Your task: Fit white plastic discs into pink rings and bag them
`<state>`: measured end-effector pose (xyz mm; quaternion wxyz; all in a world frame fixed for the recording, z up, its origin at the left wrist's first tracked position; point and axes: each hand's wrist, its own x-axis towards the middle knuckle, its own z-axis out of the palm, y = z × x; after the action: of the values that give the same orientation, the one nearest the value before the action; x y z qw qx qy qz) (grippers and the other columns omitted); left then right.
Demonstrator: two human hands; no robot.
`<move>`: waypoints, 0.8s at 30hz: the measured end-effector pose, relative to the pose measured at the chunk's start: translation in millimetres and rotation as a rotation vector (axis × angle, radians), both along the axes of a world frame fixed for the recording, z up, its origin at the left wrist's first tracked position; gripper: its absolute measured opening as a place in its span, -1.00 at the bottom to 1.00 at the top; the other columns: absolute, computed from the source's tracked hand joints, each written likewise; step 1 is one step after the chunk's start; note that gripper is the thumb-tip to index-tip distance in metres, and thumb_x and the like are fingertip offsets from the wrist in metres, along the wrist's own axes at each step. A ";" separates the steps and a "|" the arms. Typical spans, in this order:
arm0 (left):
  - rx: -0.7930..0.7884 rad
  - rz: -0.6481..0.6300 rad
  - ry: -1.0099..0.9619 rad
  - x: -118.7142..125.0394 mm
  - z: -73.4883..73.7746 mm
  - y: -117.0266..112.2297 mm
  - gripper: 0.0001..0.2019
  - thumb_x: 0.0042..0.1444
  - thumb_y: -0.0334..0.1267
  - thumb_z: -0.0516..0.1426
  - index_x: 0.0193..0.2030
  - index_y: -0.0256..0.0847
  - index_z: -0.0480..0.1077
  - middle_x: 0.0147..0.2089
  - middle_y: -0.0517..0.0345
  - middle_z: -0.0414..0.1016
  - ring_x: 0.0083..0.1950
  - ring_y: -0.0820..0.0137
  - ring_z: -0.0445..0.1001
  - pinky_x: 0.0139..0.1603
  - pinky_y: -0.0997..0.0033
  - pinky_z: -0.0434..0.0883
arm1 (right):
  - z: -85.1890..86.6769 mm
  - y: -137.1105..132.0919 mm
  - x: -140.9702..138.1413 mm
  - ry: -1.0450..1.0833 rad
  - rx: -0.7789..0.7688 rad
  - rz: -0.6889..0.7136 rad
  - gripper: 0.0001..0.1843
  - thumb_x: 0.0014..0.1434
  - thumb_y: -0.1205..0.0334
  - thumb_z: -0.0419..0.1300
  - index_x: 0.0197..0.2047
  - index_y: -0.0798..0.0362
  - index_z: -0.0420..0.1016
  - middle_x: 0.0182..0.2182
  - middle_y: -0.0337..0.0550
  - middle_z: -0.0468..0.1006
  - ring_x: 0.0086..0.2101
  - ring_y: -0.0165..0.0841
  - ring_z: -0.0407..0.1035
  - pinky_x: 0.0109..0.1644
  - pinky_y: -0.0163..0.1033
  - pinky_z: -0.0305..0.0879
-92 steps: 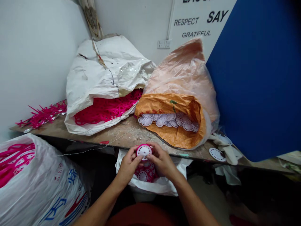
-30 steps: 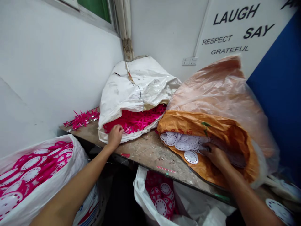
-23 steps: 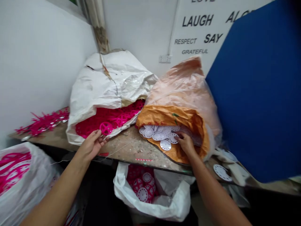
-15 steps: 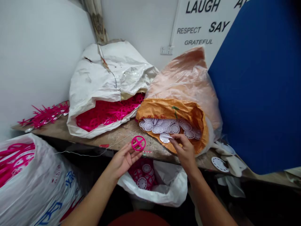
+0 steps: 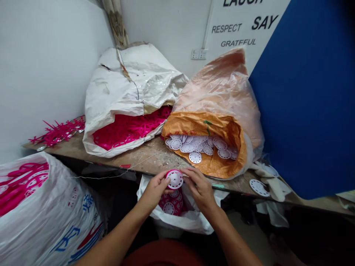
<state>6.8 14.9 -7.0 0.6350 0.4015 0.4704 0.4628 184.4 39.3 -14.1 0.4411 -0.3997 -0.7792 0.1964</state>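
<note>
The left hand (image 5: 155,190) curls narrowly around a magenta plastic ring (image 5: 168,176) fitted with a white perforated disc (image 5: 175,179); the right hand (image 5: 198,188) seems to pinch its right rim, just ahead of the orange sack (image 5: 235,147).

A blue panel (image 5: 305,99) stands beside a wall sign (image 5: 235,27).

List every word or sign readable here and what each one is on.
"RESPECT": on the white wall sign
"SAY": same sign
"GRATEFUL": same sign
Top line of the sign: cut off by the picture's edge, unreadable
Blue characters on the white sack: too blurred to read
Red characters on the orange sack: too small to read
</note>
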 end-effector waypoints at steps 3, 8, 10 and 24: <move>0.140 -0.032 0.170 0.2 -6.4 -1.6 -0.65 0.08 -0.16 0.14 0.02 -0.14 0.44 0.07 0.03 0.46 0.04 0.18 0.43 -0.14 0.35 0.49 | 0.1 1.7 -3.8 0.025 -0.208 0.043 -0.72 0.22 0.18 0.04 -0.07 -0.05 0.51 -0.23 -0.12 0.58 -0.23 -0.28 0.45 -0.16 -0.20 0.37; 0.090 -0.036 0.131 4.7 -10.3 -4.8 -0.55 0.09 -0.14 0.14 0.14 -0.11 0.31 0.12 0.03 0.42 0.07 0.18 0.42 -0.17 0.35 0.49 | -11.0 4.8 -8.3 0.223 -0.452 -0.016 -0.72 0.22 0.07 0.03 -0.18 0.01 0.49 -0.40 -0.19 0.55 -0.43 -0.34 0.43 -0.38 -0.28 0.34; 0.022 -0.060 0.066 5.2 -11.6 -7.3 -0.51 0.06 -0.15 0.17 0.15 -0.13 0.25 0.05 0.00 0.46 -0.06 0.24 0.50 -0.21 0.36 0.50 | -14.5 2.9 -7.9 0.312 -0.547 0.024 -0.73 0.21 0.07 0.03 -0.15 0.02 0.44 -0.38 -0.20 0.54 -0.47 -0.36 0.41 -0.41 -0.28 0.34; 0.198 -0.153 0.464 -23.1 -12.3 -8.6 -0.63 0.05 -0.21 0.15 0.03 -0.11 0.40 -0.23 0.10 0.57 -0.34 0.34 0.50 -0.32 0.43 0.39 | -5.1 33.0 15.7 -0.049 -0.367 -0.026 -0.66 0.15 0.03 0.09 -0.09 0.00 0.47 -0.27 -0.12 0.58 -0.28 -0.25 0.45 -0.20 -0.18 0.35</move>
<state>-16.3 6.3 -19.3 0.5010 0.5915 0.5240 0.3528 200.2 72.3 -19.2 0.3442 -0.4881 -0.7354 0.3200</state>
